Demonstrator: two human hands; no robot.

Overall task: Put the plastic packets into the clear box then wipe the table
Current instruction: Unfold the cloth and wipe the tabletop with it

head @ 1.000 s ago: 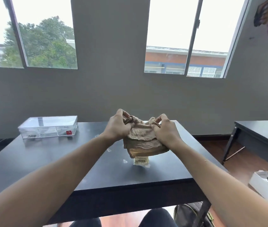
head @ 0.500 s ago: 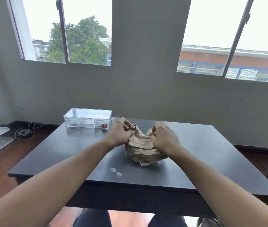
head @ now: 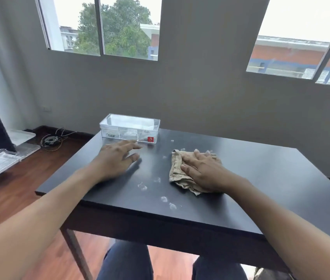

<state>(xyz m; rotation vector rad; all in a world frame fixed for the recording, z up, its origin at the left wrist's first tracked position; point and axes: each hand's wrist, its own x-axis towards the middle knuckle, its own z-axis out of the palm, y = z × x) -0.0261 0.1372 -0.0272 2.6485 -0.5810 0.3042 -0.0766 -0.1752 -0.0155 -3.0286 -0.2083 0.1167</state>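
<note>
Packet-collecting step in hand, judging by the scene: several small clear plastic packets (head: 143, 186) scattered loose across centre frame on the black table (head: 261, 178), none being held. Left hand (head: 117, 158) at centre-left, motion-blurred, fingers spread and straight, gripping nothing, hovering or resting just short of the clear box (head: 129, 128); contact with the tabletop hard to tell through the blur. Right hand (head: 202, 170) at centre-right, flat, fingers extended, pressing on the tan cloth (head: 177, 174), not curled round it. Clear box at upper centre near the far table edge, rectangular, rigid transparent plastic with inner dividers, red sticker on the front wall, some small contents inside, possibly a lid on top. Packets tiny, glossy, crinkly, near-transparent against the matte dark top, so easy to miss; more just beyond the cloth, two near the front edge. Cloth soft, rumpled, folded unevenly, frayed corner at the lower end. Next move likely: pinch each packet with fingertips, carry to the box, drop in; fine pinch needed since thin film lies flat on the smooth surface. Wiping to follow only once packets cleared, otherwise cloth likely to sweep them off the edge.
</note>
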